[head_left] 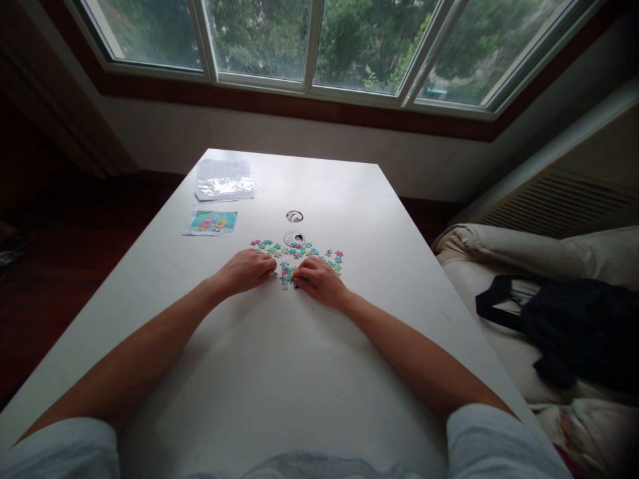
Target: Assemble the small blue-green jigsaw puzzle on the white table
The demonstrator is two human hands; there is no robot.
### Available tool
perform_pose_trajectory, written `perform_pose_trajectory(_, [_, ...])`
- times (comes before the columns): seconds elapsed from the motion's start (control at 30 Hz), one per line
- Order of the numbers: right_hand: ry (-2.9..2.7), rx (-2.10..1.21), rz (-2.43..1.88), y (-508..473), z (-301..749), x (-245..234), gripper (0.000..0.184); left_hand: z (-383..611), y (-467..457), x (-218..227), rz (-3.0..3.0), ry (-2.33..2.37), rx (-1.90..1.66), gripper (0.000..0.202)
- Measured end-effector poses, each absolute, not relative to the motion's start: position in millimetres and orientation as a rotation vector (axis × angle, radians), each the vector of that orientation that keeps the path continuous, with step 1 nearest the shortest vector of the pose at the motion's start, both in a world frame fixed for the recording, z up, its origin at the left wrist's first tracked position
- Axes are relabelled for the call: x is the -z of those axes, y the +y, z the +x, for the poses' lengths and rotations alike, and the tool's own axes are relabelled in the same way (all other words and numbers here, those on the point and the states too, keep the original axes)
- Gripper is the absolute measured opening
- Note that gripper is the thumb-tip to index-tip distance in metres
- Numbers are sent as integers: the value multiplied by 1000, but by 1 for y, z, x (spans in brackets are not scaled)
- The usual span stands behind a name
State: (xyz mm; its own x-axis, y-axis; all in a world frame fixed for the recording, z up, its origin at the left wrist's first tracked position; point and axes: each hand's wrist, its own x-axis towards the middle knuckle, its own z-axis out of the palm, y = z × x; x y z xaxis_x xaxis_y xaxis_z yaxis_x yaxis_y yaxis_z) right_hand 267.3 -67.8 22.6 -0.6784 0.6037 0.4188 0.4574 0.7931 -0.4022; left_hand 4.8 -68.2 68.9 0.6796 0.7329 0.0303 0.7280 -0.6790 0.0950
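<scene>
Small jigsaw puzzle pieces (pixel 275 251) in teal, green and pink lie scattered in front of my hands. A few pieces are joined into a small block (pixel 285 274) between the hands. My left hand (pixel 252 267) rests on the table just left of that block, its fingers curled closed; whether a piece is in them is hidden. At the block's right edge, the bent fingers of my right hand (pixel 321 279) pinch a puzzle piece, mostly covered by the fingertips.
A colourful cartoon picture sheet (pixel 214 223) lies on the white table (pixel 279 372) at the left, with clear plastic packaging (pixel 225 179) behind it. Two round items, a disc (pixel 294 216) and a ring-like one (pixel 288 238), sit beyond the pieces. Right of the table, dark clothing (pixel 574 326) lies on a sofa.
</scene>
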Motion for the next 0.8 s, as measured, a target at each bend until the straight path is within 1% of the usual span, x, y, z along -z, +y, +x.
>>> perform_pose_trajectory(0.1, [-2445,-338,-794,-68,267,-23,16,8,-69,-59,2841,1278,-191,19])
perform_pose_trajectory(0.2, [-2428,-305,-813,-69,267,-23,14,15,-72,-52,2803,1324,-304,14])
perform_pose_trajectory(0.37, [-2332,-316,-857,-73,261,-25,12,32,-84,-49,2536,1406,-614,16])
perform_pose_trajectory(0.47, [-2245,-344,-872,-77,256,-27,14,38,-90,-49,2424,1384,-700,17])
perform_pose_trajectory(0.6, [-2155,-364,-910,-79,253,-32,14,40,-91,-49,2399,1392,-718,19])
perform_pose_trajectory(0.8, [-2118,-388,-932,-66,260,-27,9,45,-95,-49,2660,1448,-452,24])
